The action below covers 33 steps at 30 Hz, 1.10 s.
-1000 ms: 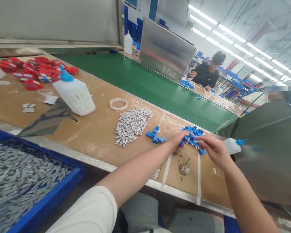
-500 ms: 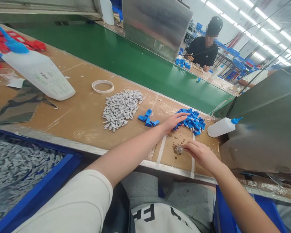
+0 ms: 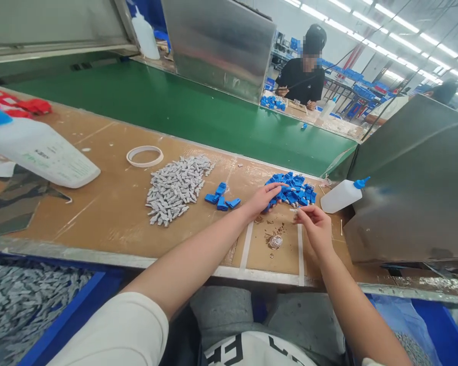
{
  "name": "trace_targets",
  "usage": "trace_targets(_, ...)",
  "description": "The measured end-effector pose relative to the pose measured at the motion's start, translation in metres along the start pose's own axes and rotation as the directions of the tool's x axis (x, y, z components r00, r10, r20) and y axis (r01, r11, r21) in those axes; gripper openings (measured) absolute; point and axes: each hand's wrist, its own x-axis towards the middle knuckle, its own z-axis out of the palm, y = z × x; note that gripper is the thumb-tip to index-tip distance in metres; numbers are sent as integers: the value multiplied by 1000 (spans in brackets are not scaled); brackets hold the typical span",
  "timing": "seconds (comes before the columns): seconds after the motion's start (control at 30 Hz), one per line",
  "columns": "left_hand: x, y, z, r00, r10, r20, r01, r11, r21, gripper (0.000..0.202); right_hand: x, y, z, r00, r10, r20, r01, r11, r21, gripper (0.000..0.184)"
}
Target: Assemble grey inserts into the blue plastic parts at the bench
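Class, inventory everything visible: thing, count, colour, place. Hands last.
Bench: one, brown, foreground
Belt: one, green, behind bench
Grey parts: many, grey, bench middle
Blue parts: many, blue, right of grey parts
Red parts: several, red, far left
Ring: one, white, left of grey parts
Bottles: four, white, two on bench, two beyond belt
Camouflage piece: one, green-brown, bench left
Clear container: one, colourless, bench right
Crates: two, blue, below bench
Metal panels: several, grey, around belt
Co-workers: two visible, black and pale tops, background
Lights: several, white, ceiling
Left hand: one, bare, at blue parts
Right hand: one, bare, holding something small and pale
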Motion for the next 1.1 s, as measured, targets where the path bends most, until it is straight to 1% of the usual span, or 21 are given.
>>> trace_targets(0.07,1,-2,1,998,9,-58,-10,1000,-16,55,12,6,10,999,21,-47,-17,995,103,35)
trace_targets(0.13,3,-5,2,994,7,-113,-10,1000,-21,56,24,10,18,997,5,-72,6,989,148,36)
trace_targets(0.27,6,-7,2,985,12,-172,-12,1000,2,58,37,18,24,987,-55,-154,81,983,166,35)
trace_targets(0.37,4,-6,3,983,27,-182,-22,999,30,57,39,24,25,983,-54,-177,86,981,175,34)
trace_targets(0.47,2,-7,5,983,51,-176,-39,997,73,56,38,28,26,986,-30,-165,62,979,192,35)
trace_targets(0.63,2,-10,4,981,76,-180,-52,990,132,57,39,27,28,992,15,-128,18,968,250,40)
trace_targets(0.77,3,-12,3,983,81,-168,-57,988,143,58,40,28,30,992,37,-119,-2,960,281,42)
trace_targets(0.97,-2,-17,7,984,111,-140,-80,975,209,51,38,32,37,994,34,-103,-3,958,286,44)
trace_targets(1.03,-3,-18,6,981,137,-138,-103,967,231,51,39,34,39,996,40,-77,-15,954,300,45)
trace_targets(1.1,-3,-18,4,979,151,-135,-109,955,277,51,40,36,37,998,55,-17,-47,951,305,48)
